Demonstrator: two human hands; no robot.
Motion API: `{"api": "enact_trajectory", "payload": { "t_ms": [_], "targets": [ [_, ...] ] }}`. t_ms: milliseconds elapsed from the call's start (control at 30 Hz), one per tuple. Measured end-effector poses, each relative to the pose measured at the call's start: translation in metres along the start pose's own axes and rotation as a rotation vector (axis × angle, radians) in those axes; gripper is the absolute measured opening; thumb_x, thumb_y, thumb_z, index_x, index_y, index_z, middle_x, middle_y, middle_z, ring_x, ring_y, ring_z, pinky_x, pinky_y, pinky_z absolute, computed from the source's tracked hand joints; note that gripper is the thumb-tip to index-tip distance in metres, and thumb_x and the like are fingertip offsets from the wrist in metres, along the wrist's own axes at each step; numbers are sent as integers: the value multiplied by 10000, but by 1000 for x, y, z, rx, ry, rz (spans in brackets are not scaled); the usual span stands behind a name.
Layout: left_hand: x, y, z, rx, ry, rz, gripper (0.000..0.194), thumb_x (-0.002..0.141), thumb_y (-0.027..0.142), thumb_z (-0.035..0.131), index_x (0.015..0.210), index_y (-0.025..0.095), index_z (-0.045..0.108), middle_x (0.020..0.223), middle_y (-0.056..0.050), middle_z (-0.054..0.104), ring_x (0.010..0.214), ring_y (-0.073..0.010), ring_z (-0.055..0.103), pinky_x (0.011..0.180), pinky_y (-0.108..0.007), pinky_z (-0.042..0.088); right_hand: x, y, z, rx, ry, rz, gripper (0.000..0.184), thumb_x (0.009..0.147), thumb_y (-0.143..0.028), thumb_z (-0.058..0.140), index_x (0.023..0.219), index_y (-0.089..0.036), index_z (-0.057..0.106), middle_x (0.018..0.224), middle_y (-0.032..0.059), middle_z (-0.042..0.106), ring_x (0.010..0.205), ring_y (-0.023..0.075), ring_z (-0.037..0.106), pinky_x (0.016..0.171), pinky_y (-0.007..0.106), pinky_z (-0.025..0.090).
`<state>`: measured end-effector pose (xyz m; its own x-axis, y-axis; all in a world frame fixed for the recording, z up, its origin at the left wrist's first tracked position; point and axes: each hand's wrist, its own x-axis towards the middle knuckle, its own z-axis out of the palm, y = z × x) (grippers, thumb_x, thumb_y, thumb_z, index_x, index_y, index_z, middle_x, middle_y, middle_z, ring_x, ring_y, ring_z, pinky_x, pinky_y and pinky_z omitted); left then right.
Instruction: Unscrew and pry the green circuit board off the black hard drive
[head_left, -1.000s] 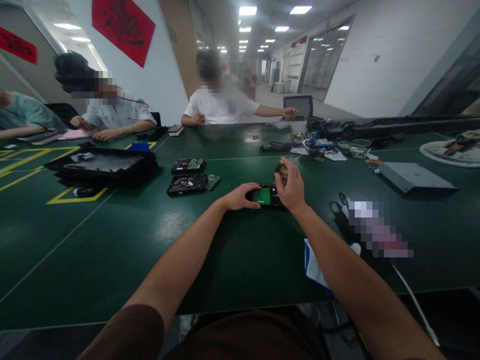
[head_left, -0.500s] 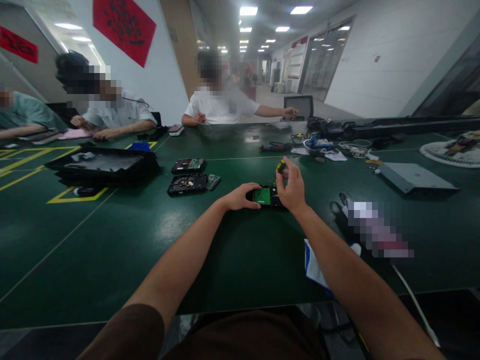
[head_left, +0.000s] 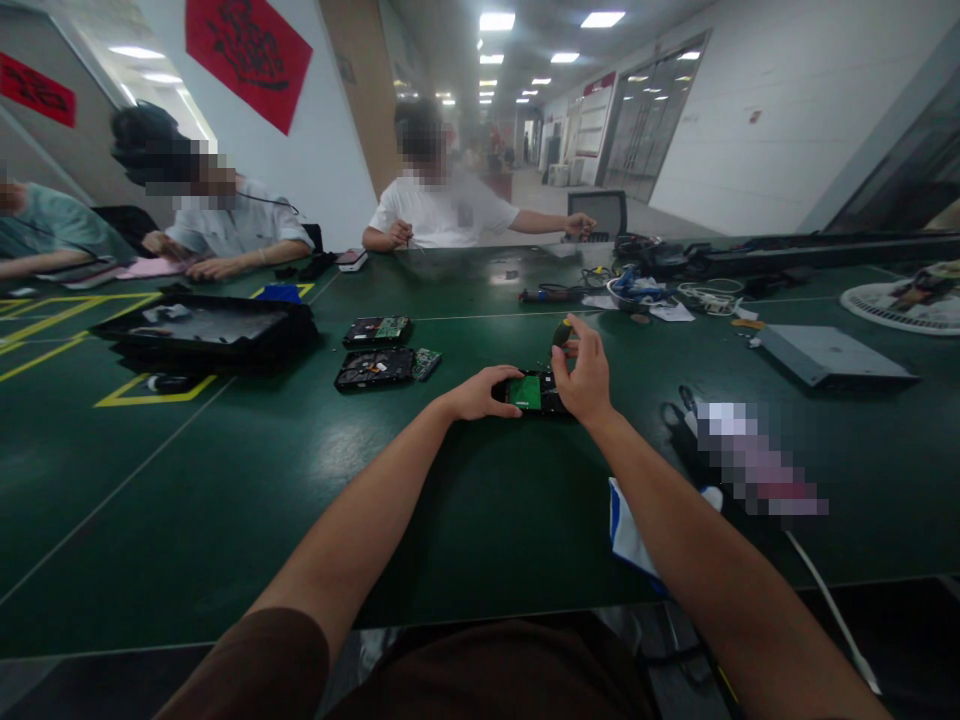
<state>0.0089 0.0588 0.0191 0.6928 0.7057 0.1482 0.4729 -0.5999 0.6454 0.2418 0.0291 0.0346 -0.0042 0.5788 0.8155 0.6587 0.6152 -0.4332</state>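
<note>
The open-faced hard drive (head_left: 526, 392) lies flat on the green table (head_left: 187, 520), straight ahead at twelve o'clock from the person's body, its green circuit board (head_left: 527, 390) facing up. The left hand (head_left: 480, 393) is clamped on the drive's nine o'clock end — thumb along the near edge, fingers over the far one. The right hand (head_left: 585, 375), at the three o'clock end, has thumb and fingers closed on the yellow-and-black handle of a screwdriver (head_left: 561, 335), held upright over the drive; whether its tip touches, I cannot tell, since the hand hides it.

Taking the drive as the clock's centre, two more drives (head_left: 375, 370) lie near ten o'clock, with a small loose board (head_left: 427, 364) beside the nearer one. Black trays (head_left: 210, 320) sit farther out, between nine and ten. A bowl of blue cables (head_left: 637, 287) stands toward one o'clock, a silver metal box (head_left: 832, 357) toward three, and a white-and-blue cloth (head_left: 630, 530) near five — partly under the right forearm. At eleven, across the table, sits a co-worker in white (head_left: 442, 212).
</note>
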Motion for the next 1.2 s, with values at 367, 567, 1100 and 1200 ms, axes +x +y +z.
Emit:
{"api": "enact_trajectory", "payload": {
  "t_ms": [367, 567, 1100, 1200],
  "targets": [
    [-1, -2, 1, 12, -4, -33, 868, 711, 531, 813, 1470, 251, 498, 1593, -101, 423, 1476, -327, 380, 1232, -476, 280, 0, 2, 1, -13, -3, -6, 561, 975, -299, 516, 1512, -264, 357, 1356, 154, 522, 977, 254, 655, 875, 507, 614],
    [0, -3, 1, 7, -5, -16, 876, 709, 541, 814, 1464, 221, 504, 1589, -119, 423, 1472, -324, 387, 1231, -461, 285, 0, 1, 0, -4, -19, -10, 565, 980, -275, 508, 1520, -272, 341, 1380, 151, 508, 956, 229, 663, 866, 475, 623],
    [0, -4, 2, -1, 20, 34, 840, 718, 501, 822, 1447, 210, 525, 1548, -127, 478, 1456, -338, 409, 1221, -489, 303, 0, 1, 1, -34, 4, -25, 609, 976, -271, 522, 1554, -264, 330, 1295, 133, 532, 962, 234, 631, 907, 478, 593],
    [1, -5, 2, -3, 13, 25, 841, 714, 510, 825, 1443, 217, 526, 1558, -120, 465, 1453, -329, 416, 1219, -475, 312, 0, 2, 1, -12, 19, -18, 563, 973, -301, 555, 1508, -249, 385, 1312, 141, 534, 926, 226, 648, 871, 468, 607]
  ]
}}
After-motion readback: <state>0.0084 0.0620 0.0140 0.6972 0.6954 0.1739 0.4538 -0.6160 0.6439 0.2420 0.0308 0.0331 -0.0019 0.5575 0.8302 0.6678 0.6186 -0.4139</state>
